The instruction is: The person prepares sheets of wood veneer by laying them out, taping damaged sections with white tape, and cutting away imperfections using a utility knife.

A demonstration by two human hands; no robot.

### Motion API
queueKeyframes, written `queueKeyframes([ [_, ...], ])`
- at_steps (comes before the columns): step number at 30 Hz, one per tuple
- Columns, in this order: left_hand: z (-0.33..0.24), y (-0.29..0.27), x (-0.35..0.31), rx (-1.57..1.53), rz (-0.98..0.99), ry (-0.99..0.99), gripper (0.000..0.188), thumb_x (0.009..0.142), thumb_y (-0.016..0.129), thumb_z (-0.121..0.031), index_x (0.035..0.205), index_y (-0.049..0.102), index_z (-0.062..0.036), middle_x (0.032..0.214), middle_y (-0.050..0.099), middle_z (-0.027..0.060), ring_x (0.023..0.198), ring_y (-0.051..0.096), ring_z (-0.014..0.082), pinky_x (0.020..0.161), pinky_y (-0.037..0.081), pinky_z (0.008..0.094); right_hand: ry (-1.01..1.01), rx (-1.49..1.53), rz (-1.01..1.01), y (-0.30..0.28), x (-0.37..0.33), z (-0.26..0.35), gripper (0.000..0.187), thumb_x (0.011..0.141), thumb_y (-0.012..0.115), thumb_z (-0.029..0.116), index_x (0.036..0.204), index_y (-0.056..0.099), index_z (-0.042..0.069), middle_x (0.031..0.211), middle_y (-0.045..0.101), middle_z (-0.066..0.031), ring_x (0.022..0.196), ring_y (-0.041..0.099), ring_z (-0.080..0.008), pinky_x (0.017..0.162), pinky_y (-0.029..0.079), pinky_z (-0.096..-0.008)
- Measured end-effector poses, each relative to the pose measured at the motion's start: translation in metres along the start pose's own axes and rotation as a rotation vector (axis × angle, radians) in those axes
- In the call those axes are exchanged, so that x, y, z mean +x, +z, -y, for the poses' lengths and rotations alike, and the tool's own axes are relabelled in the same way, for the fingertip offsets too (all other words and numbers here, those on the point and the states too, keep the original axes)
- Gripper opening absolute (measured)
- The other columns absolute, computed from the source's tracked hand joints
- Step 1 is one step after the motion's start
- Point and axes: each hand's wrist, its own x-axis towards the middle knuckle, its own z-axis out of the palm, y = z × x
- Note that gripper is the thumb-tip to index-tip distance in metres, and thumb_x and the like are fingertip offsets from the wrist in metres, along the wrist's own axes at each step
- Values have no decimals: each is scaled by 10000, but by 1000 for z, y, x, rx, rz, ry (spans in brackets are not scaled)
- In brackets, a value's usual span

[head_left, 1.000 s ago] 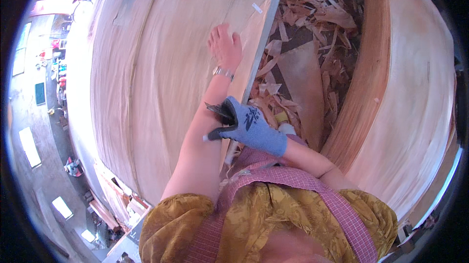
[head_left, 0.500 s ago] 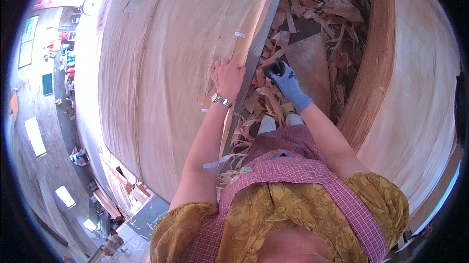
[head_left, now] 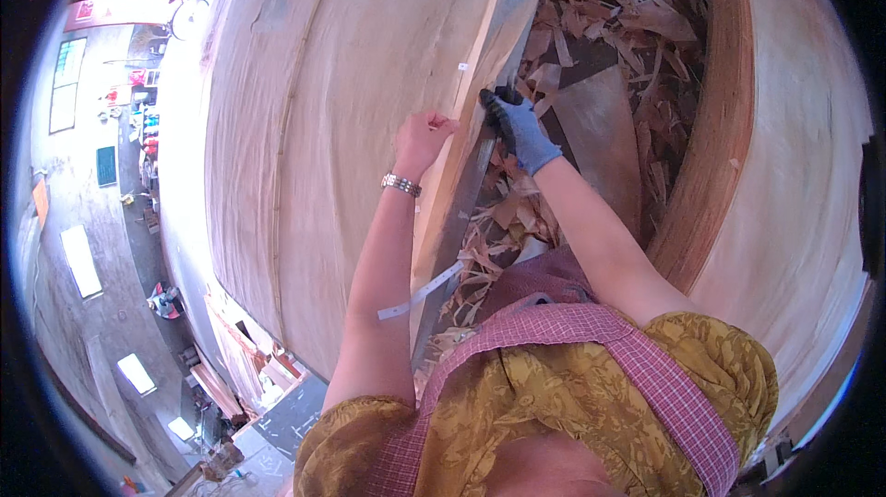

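Note:
A broad stack of pale wood veneer (head_left: 360,54) lies to my left, its long edge running along a grey metal strip (head_left: 461,206). My left hand (head_left: 425,139), bare with a metal-band watch at the wrist, is closed in a pinch near that edge; what its fingertips hold is too small to make out. My right hand (head_left: 519,128) wears a blue glove with black fingers. It is closed at the edge, against the metal strip, and its dark fingers hide whatever they grip. A narrow, lighter veneer strip (head_left: 441,211) runs along the edge between my hands.
Loose veneer scraps (head_left: 604,8) fill the gap on the right, around a flat brown board (head_left: 600,119). Beyond stands another thick veneer stack (head_left: 706,119). A white paper tape strip (head_left: 420,292) crosses by my left forearm. Shelves and clutter line the far left.
My right hand has moved left and up from the scraps to the metal-edged side. My left hand has lifted from lying on the veneer into a pinch, shifting slightly left.

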Motion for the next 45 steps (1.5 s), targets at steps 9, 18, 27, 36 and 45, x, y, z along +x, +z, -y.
queueKeyframes([
  [9, -16, -4, -6, -14, 30, 54, 353, 789, 727, -404, 887, 719, -65, 845, 721, 92, 781, 687, 242, 730, 518, 384, -327, -182, -416, -144, 1, 39, 173, 909, 680, 222, 1029, 657, 100, 908, 683, -12, 736, 646, -123, 580, 478, -270],
  [18, -36, 41, -46, 320, -188, 328, 691, 862, 659, -349, 1456, 381, -129, 1513, 320, 200, 1374, 337, 367, 1121, 269, 464, -118, -2443, 107, -362, -64, -53, 312, 881, 506, 94, 1173, 614, 95, 1054, 665, -126, 958, 650, -284, 755, 532, -404],
  [27, -39, 99, -23, 692, -65, 200, 957, 737, 718, -362, 1487, 258, 14, 1516, 265, 257, 1411, 228, 422, 1163, 175, 511, 658, -1610, 130, -443, -41, -217, 362, 903, 553, 308, 1178, 611, 80, 1171, 623, -226, 1095, 597, -384, 948, 473, -459],
  [36, -17, 136, -11, 521, -184, 198, 1096, 833, 567, -680, 1495, 41, 17, 1533, 90, 236, 1387, 188, 376, 1121, 228, 539, 194, -1546, -451, -593, 245, -310, 329, 959, 462, 288, 1080, 604, 17, 1292, 480, -310, 1189, 480, -458, 1035, 382, -507],
  [45, -4, 141, 7, 579, -242, 286, 930, 892, 460, -628, 1482, 164, 27, 1514, 160, 251, 1409, 161, 451, 1126, 183, 594, -606, -2287, -512, -653, 223, -326, 384, 930, 531, 170, 1253, 517, -37, 1225, 528, -277, 1153, 531, -396, 1010, 434, -468],
])
